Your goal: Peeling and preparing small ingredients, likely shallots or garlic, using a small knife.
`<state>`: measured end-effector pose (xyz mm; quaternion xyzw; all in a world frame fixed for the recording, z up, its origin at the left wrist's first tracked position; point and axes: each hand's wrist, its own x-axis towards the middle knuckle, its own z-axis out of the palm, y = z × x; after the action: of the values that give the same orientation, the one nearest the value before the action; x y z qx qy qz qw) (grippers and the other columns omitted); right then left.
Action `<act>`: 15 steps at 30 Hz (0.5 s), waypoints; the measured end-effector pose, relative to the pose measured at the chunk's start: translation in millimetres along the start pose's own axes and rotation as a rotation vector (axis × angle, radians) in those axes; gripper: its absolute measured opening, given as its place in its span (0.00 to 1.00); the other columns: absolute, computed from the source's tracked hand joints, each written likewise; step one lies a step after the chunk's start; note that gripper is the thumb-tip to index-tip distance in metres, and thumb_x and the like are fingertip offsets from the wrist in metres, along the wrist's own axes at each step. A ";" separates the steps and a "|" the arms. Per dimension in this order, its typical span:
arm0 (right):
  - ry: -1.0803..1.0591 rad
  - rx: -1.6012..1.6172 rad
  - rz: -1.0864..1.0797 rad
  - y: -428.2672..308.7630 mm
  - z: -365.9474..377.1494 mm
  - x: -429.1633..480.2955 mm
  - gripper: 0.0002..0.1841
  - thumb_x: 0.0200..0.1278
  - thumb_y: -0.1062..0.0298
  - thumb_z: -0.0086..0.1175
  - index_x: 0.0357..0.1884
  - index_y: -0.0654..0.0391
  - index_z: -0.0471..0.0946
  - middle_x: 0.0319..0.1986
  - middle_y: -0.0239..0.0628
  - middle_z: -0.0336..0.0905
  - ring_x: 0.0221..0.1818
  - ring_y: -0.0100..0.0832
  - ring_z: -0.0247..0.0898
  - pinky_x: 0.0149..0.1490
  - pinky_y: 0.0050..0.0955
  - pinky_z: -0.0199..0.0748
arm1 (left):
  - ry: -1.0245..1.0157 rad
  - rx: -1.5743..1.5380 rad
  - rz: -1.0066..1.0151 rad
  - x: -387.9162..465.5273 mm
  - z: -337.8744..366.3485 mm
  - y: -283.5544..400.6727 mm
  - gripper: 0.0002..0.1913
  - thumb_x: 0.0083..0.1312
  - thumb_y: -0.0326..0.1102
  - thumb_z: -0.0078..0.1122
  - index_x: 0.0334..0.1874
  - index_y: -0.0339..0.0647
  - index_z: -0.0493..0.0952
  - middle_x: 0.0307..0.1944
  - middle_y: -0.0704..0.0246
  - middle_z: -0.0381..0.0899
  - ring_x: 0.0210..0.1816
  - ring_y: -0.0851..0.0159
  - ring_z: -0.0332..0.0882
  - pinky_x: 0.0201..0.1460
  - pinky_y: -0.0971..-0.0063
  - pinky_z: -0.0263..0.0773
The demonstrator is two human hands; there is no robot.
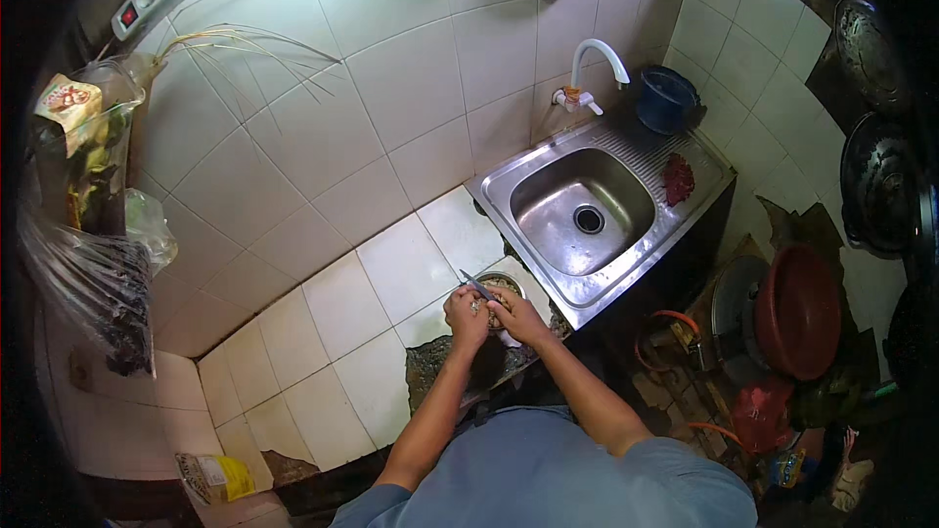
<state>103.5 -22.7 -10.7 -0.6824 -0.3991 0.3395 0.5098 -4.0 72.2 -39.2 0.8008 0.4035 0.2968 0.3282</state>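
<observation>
Both hands are close together over a round metal bowl at the counter's edge, beside the sink. In my right hand is a knife, its blade pointing up and to the left. My left hand has its fingers curled near the blade, around a small pale piece too small to name. Pale and brownish pieces lie in the bowl, partly hidden by my hands. Something whitish shows just below my right hand.
A steel sink adjoins the white tiled counter, whose front edge is broken. A white faucet, a blue bucket and a reddish scouring pad or mesh are behind and right. Plastic bags hang left; a red basin stands right.
</observation>
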 end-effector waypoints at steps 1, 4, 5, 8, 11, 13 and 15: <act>0.009 0.028 -0.041 -1.2 1.2 0.2 0.22 0.71 0.64 0.53 0.62 0.64 0.70 0.47 0.39 0.81 0.47 0.27 0.76 0.53 0.27 0.73 | 0.007 0.002 0.000 -0.9 -1.4 0.9 0.13 0.54 0.35 0.68 0.41 0.42 0.81 0.53 0.62 0.76 0.58 0.51 0.68 0.61 0.58 0.64; -0.009 0.024 0.020 -12.9 -3.0 -4.8 0.22 0.71 0.63 0.54 0.61 0.64 0.71 0.48 0.40 0.80 0.49 0.27 0.75 0.56 0.26 0.71 | 0.018 0.006 -0.018 -5.1 -4.2 9.1 0.12 0.54 0.35 0.68 0.40 0.41 0.81 0.52 0.63 0.76 0.58 0.51 0.67 0.61 0.57 0.63; -0.009 0.023 0.020 -5.3 -1.1 -3.3 0.22 0.71 0.63 0.54 0.61 0.64 0.71 0.48 0.40 0.80 0.49 0.27 0.75 0.56 0.26 0.71 | 0.023 0.008 -0.036 -6.2 -4.5 12.9 0.12 0.54 0.35 0.67 0.39 0.41 0.81 0.51 0.63 0.76 0.58 0.51 0.67 0.61 0.57 0.62; 0.015 0.062 -0.009 16.7 2.0 2.0 0.21 0.71 0.63 0.54 0.60 0.65 0.72 0.49 0.43 0.80 0.50 0.28 0.75 0.57 0.26 0.70 | 0.083 0.007 -0.003 -10.2 -1.6 19.5 0.10 0.55 0.35 0.66 0.38 0.42 0.81 0.52 0.64 0.75 0.60 0.51 0.64 0.62 0.55 0.60; 0.065 -0.007 -0.065 13.9 3.4 -2.1 0.21 0.70 0.63 0.54 0.59 0.65 0.74 0.50 0.44 0.80 0.50 0.28 0.75 0.56 0.27 0.71 | 0.103 0.011 -0.056 -15.9 -0.2 29.0 0.09 0.56 0.35 0.66 0.38 0.42 0.81 0.53 0.65 0.73 0.61 0.51 0.62 0.63 0.53 0.58; 0.105 0.009 -0.077 8.1 5.0 -4.3 0.19 0.70 0.63 0.54 0.58 0.64 0.75 0.48 0.43 0.81 0.49 0.28 0.75 0.56 0.26 0.71 | 0.110 0.021 -0.051 -17.9 1.0 25.2 0.09 0.57 0.36 0.65 0.38 0.43 0.81 0.54 0.66 0.72 0.62 0.51 0.61 0.63 0.52 0.57; 0.097 0.029 -0.060 4.7 6.8 -5.5 0.19 0.70 0.63 0.54 0.58 0.64 0.75 0.48 0.43 0.81 0.49 0.28 0.75 0.55 0.26 0.71 | 0.115 0.030 -0.046 -19.6 1.8 22.4 0.09 0.57 0.37 0.65 0.38 0.43 0.81 0.55 0.66 0.71 0.62 0.51 0.60 0.63 0.51 0.56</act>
<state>96.0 -25.5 -16.7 -0.6782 -0.3891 0.2962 0.5485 -2.3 44.9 -27.2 0.7778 0.4445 0.3285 0.2993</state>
